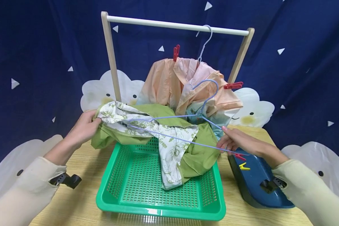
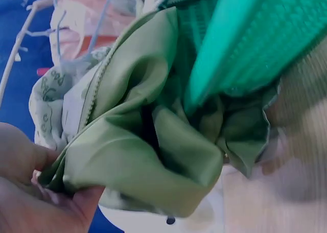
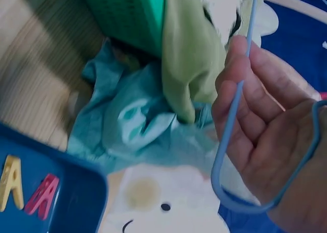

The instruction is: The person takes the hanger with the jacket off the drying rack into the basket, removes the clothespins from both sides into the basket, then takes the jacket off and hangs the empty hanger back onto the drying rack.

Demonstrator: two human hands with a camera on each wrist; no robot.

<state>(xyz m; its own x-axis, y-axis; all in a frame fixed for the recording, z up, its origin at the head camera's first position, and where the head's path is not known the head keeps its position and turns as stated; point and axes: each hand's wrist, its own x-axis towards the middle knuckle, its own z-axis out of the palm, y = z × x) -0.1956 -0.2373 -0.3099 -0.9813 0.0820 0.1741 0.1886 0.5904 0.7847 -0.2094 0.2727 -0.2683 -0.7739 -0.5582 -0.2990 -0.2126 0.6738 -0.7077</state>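
Note:
A green zip jacket point(image 1: 201, 153) with a white printed lining lies draped over the far part of the green basket point(image 1: 161, 211). My left hand point(image 1: 86, 125) pinches its zippered edge at the left and lifts it; the left wrist view shows the green fabric point(image 2: 133, 156) bunched between thumb and fingers. My right hand point(image 1: 240, 141) holds the right end of a blue wire clothes hanger point(image 1: 216, 91), its hook pointing up. The hanger's left end lies against the printed lining, its tip partly hidden there. In the right wrist view, the fingers curl at the hanger's wire point(image 3: 232, 115).
Behind, a rack with a white rail point(image 1: 169, 24) carries a peach-and-teal garment point(image 1: 164, 81) on a hanger, with red clothespins point(image 1: 176, 52) on it. At right, a dark blue tray point(image 1: 260, 182) holds a yellow clothespin point(image 1: 244, 166) and a red clothespin point(image 1: 240, 156).

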